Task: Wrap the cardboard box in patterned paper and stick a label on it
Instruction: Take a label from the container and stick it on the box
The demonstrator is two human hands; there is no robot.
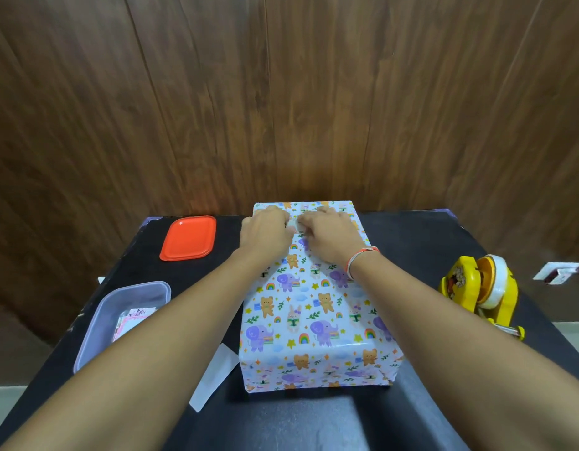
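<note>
The box (314, 307), wrapped in white paper printed with elephants, bears and rainbows, lies lengthwise on the black table (428, 255). Both of my hands are on the far end of its top face. My left hand (265, 234) and my right hand (330, 237) sit knuckles up, with the fingers bent down and the tips almost meeting. A small pale label (292, 224) shows in the gap between them, and both sets of fingertips pinch it against the paper. Most of the label is hidden under the fingers.
An orange lid (188, 238) lies at the back left. In front of it stands a clear tub (96, 333) with printed stickers inside. A white paper strip (213, 375) rests beside the box's near left corner. A yellow tape dispenser (483, 292) stands at the right edge.
</note>
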